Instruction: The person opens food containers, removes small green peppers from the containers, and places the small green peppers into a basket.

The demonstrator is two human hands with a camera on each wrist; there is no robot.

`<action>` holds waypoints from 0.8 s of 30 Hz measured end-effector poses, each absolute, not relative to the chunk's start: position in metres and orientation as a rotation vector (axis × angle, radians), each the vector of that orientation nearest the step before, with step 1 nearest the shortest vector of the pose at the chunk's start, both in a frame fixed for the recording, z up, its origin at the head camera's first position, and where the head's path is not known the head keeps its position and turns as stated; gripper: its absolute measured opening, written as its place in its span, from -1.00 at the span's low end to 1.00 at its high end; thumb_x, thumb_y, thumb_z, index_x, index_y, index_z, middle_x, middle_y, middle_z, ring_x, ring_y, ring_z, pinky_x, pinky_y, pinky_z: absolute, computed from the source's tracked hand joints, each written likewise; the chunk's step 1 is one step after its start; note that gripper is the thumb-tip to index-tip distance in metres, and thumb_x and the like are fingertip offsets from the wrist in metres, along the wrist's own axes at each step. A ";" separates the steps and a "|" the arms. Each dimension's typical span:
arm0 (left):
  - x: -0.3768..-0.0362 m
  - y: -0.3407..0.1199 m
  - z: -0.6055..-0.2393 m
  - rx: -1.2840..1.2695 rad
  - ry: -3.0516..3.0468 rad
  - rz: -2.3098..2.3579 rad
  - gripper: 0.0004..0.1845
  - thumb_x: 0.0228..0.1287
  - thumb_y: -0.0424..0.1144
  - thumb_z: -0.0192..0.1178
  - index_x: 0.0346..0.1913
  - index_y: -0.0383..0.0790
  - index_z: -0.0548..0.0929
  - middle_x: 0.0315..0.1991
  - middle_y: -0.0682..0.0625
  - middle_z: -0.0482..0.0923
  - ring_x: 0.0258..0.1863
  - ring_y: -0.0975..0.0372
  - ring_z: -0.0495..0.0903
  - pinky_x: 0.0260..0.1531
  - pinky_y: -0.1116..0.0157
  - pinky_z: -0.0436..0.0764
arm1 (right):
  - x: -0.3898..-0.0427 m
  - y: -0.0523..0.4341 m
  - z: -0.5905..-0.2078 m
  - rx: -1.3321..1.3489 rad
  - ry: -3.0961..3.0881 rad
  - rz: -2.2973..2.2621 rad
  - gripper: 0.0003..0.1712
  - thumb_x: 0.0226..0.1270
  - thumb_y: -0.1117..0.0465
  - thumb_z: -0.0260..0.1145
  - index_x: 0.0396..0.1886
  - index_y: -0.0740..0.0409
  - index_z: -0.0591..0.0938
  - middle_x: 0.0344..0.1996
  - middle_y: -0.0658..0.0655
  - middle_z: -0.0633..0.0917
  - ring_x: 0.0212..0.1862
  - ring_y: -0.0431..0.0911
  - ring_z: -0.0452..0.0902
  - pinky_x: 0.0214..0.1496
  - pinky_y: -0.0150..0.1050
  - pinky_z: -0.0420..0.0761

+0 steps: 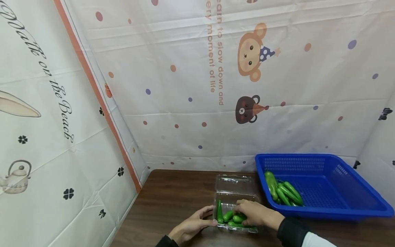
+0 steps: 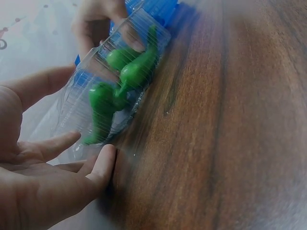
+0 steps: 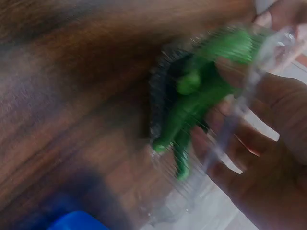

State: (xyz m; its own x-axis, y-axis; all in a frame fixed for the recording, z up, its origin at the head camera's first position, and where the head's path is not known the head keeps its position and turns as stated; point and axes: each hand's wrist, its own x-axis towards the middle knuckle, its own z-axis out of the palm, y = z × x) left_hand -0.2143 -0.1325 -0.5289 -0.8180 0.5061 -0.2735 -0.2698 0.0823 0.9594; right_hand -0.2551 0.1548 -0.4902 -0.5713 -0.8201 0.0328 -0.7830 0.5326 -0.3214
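— Where's that clear box sitting, from where you stand?

— The clear plastic clamshell (image 1: 236, 202) is on the brown wooden table (image 1: 172, 202), close to the near edge, lid thrown back toward the wall. Several green peppers (image 1: 232, 218) lie in its tray.

— And the hands?

— The left hand (image 1: 191, 228) lies relaxed, fingers straight, fingertips touching the box's left side. The right hand (image 1: 254, 212) is over the tray's right half, fingers bent down among the peppers; I cannot tell whether it grasps one or only touches them.

— Much room around it?

— To the left, bare tabletop runs to the table's left edge, where the printed cloth (image 1: 61, 137) hangs. On the right it's tighter: the blue basket (image 1: 339, 206) stands just beside the box, with more green peppers (image 1: 282, 190) piled in its left corner. Behind, the table meets the backdrop with cartoon animals (image 1: 251, 51).
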 end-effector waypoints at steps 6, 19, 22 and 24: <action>-0.213 -0.131 -0.530 0.234 1.798 1.811 -0.21 0.35 -0.25 0.36 0.55 -0.29 0.24 0.55 -0.39 0.10 0.56 -0.29 0.06 0.51 -0.15 0.28 | -0.254 0.152 -0.497 -1.432 2.679 -0.498 -0.70 0.25 0.17 0.52 -0.03 0.01 0.73 -0.24 -0.12 0.62 -0.24 -0.37 0.50 -0.43 -0.31 0.54; -0.215 -0.131 -0.532 0.219 1.773 1.820 -0.23 0.37 -0.25 0.34 0.55 -0.28 0.24 0.55 -0.36 0.12 0.56 -0.26 0.09 0.51 -0.16 0.27 | -0.246 0.151 -0.466 -1.193 2.598 -0.630 -0.49 0.42 0.24 0.36 0.32 0.28 0.58 0.07 0.18 0.73 0.07 -0.05 0.69 0.01 -0.18 0.73; -0.215 -0.130 -0.532 0.215 1.770 1.820 -0.24 0.38 -0.26 0.33 0.54 -0.28 0.25 0.55 -0.35 0.13 0.55 -0.26 0.10 0.51 -0.18 0.26 | -0.247 0.151 -0.464 -1.165 2.573 -0.668 -0.46 0.44 0.29 0.32 0.38 0.32 0.52 0.13 0.22 0.71 0.03 -0.13 0.68 -0.05 -0.24 0.71; -0.216 -0.130 -0.533 0.212 1.769 1.821 -0.25 0.38 -0.27 0.32 0.54 -0.28 0.25 0.55 -0.35 0.14 0.55 -0.25 0.11 0.50 -0.18 0.26 | -0.246 0.150 -0.462 -1.170 2.573 -0.673 -0.45 0.45 0.30 0.31 0.39 0.32 0.51 0.13 0.23 0.70 -0.01 -0.17 0.68 -0.11 -0.28 0.68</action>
State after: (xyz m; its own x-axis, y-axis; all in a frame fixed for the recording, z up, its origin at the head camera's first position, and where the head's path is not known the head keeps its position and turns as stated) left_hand -0.2162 -0.1299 -0.5330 -0.8160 0.5059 -0.2798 -0.2944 0.0529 0.9542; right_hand -0.2464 0.1504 -0.4617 -0.6523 -0.7576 -0.0229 -0.6493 0.5742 -0.4988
